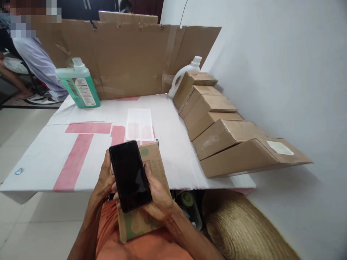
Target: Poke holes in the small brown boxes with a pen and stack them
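Note:
Both hands hold a black phone (130,175) with a dark screen, just above my lap. My left hand (105,177) grips its left edge, fingers curled behind it. My right hand (158,196) wraps the right edge and underside, thumb on the rim. Under the phone a small brown carton with green print (153,162) rests on my lap and leans on the table's front edge. A white label sheet (139,124) lies flat on the white and pink table cover (54,155) beyond it.
A row of several brown cartons (222,135) lines the right side by the white wall. A green liquid jug (80,85) stands back left, a white bottle (187,72) back right, a cardboard screen (127,57) behind. Another person sits far left. A woven mat (244,227) lies at lower right.

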Demonstrator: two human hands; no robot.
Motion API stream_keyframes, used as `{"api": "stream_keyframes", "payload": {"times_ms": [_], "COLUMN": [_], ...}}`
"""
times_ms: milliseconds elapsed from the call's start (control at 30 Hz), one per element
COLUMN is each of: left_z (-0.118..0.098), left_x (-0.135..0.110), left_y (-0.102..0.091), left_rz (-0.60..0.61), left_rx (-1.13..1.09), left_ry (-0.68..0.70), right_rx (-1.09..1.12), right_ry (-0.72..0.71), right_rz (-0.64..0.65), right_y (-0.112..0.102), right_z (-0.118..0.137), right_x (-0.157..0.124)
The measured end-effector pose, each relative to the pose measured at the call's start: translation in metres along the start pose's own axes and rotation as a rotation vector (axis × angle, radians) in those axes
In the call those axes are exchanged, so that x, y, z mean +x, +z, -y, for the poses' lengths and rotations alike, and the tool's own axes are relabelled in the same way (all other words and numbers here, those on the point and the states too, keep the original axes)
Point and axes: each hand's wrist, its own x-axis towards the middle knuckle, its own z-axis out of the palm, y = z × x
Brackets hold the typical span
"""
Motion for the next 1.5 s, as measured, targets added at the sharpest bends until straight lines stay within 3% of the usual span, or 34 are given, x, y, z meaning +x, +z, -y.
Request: {"api": "stream_keyframes", "payload": {"times_ms": [200,533,733,1233,1500], "left_z": [-0.003,-0.009,-0.004,-0.003,-0.009], "left_x": [0.009,0.012,0.015,0.020,0.016], "left_y": [-0.002,-0.003,-0.004,-0.004,-0.001], "left_rz": [-0.021,-0.015,-0.013,0.003,-0.049], "left_rx": [0.104,0.186,0.253,0.261,0.264], "left_ry": [0.107,0.052,0.113,0.102,0.059], "right_rx": [-0.015,0.018,0.082,0.145,0.139], "right_ry": [-0.022,-0.065,-0.042,-0.168,-0.097], "right_rz": [0.027,-0.019,0.017,-0.049,-0.046], "right_y": [-0.002,-0.007,-0.010,-0.007,-0.009], "right_z": [-0.002,0.006,0.008,0.016,0.018], "right_x": [0.001,-0.007,-0.009,-0.020,-0.024]}}
